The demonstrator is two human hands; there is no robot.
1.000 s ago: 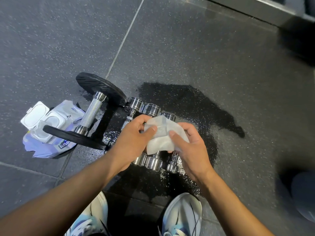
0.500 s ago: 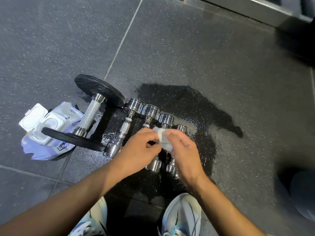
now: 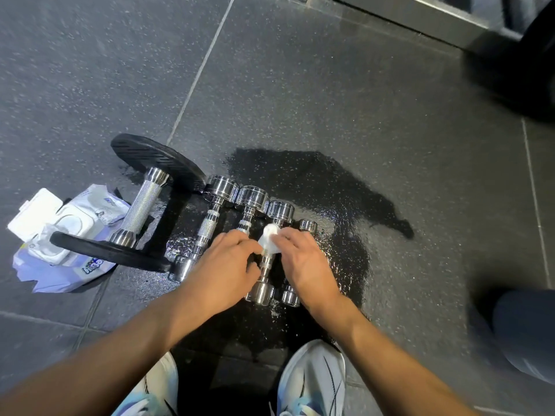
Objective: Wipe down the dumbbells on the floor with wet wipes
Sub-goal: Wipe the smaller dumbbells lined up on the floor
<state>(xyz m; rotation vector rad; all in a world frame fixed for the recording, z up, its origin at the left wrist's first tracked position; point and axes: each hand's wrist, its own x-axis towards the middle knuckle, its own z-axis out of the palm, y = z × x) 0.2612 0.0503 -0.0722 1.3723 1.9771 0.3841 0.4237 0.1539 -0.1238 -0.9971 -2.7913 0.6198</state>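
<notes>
Several chrome dumbbells lie side by side on the wet floor; the third chrome dumbbell (image 3: 280, 210) has a bunched white wet wipe (image 3: 269, 242) wrapped over its handle. My right hand (image 3: 304, 265) pinches the wipe from the right. From the left, the curled fingertips of my left hand (image 3: 223, 267) meet the wipe, and that hand covers the second chrome dumbbell's (image 3: 251, 197) handle. A first chrome dumbbell (image 3: 209, 225) lies to the left and a small fourth one (image 3: 308, 225) to the right. A big dumbbell with black plates (image 3: 140, 209) lies further left.
An open pack of wet wipes (image 3: 57, 235) lies at the far left, partly under a black plate. A dark wet patch (image 3: 318, 181) spreads beyond the dumbbells. My white shoes (image 3: 312, 376) stand just behind them. A metal base (image 3: 390, 16) runs along the top right, and a dark rounded shape (image 3: 525, 328) sits at the right edge.
The wipe went from spread open between both hands to a small wad. Both hands moved down and forward onto the third chrome dumbbell's handle.
</notes>
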